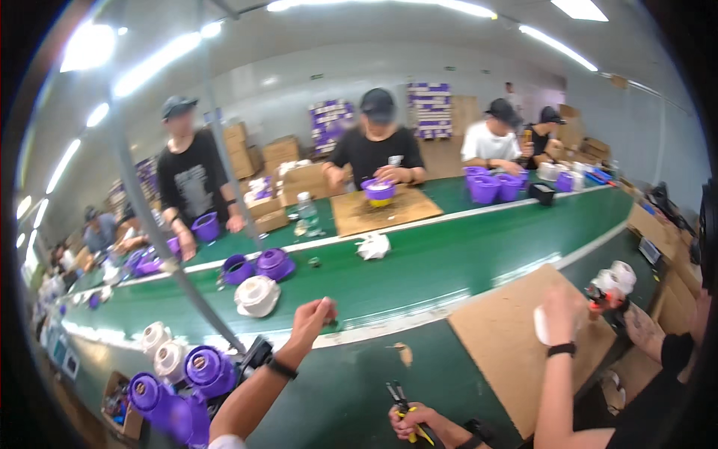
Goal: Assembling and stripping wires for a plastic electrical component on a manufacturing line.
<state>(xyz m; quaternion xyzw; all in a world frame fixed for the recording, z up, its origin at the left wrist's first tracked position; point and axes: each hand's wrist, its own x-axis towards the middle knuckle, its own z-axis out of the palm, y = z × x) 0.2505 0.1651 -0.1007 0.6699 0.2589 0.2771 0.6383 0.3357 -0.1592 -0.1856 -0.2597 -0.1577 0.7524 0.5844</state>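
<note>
Pliers are held in the right hand; the left hand is curled at the belt (contents cannot be told); a reach seems in hand, fingertip care needed.

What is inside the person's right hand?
The right hand grips pliers with yellow-and-black handles. Their dark tips stick out above and part of the handles shows below; the stretch inside the grip is covered.
</note>
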